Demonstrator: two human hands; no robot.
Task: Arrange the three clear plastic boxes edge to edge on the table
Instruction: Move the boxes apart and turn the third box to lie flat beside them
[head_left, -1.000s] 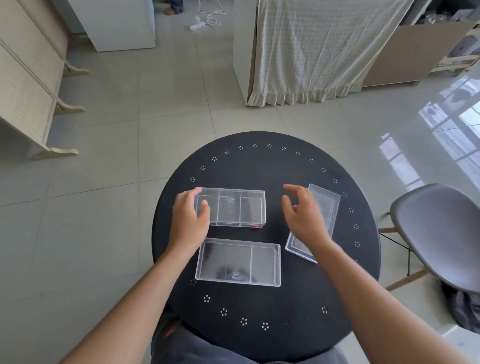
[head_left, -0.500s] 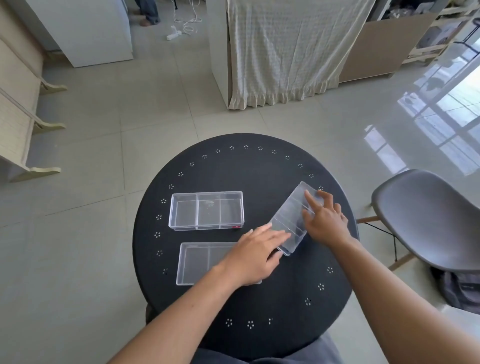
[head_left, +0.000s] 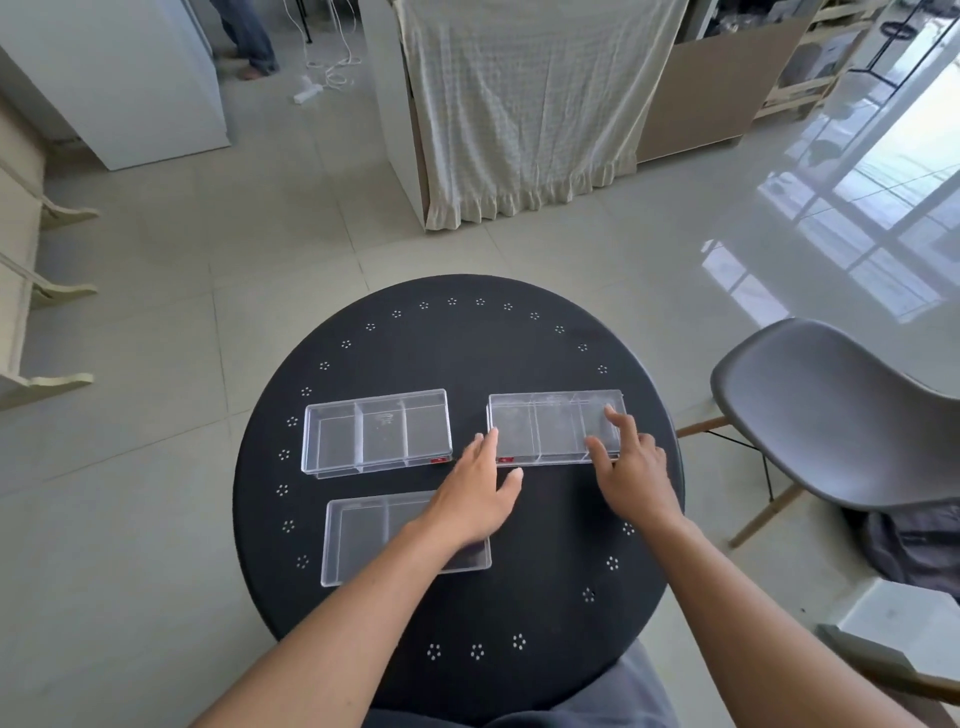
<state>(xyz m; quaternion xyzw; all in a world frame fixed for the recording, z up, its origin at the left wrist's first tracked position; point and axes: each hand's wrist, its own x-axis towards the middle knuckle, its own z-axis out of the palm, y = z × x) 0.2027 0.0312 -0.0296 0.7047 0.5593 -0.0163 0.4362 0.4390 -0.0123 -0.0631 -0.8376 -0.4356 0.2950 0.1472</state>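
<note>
You're over a round black table (head_left: 457, 358) with little flower-shaped holes around its rim, on a pale tiled floor; there's a grey chair (head_left: 826, 415) off past your right hand (head_left: 636, 475), and a cream curtain (head_left: 519, 104) hangs well beyond the table. Three clear boxes are down flat. Your right hand is spread open, fingers resting on the near right end of the right box (head_left: 553, 426), with nothing gripped. Your left hand (head_left: 475, 491) is open too, fingertips up against that same box's left end, palm hovering above the near box (head_left: 374, 540), whose right part it hides. The left box (head_left: 375, 432) sits just beyond and to the left of your left hand, roughly level with the right box, a dark gap between the two. The near box lies apart from both, just on your side of the left box.
</note>
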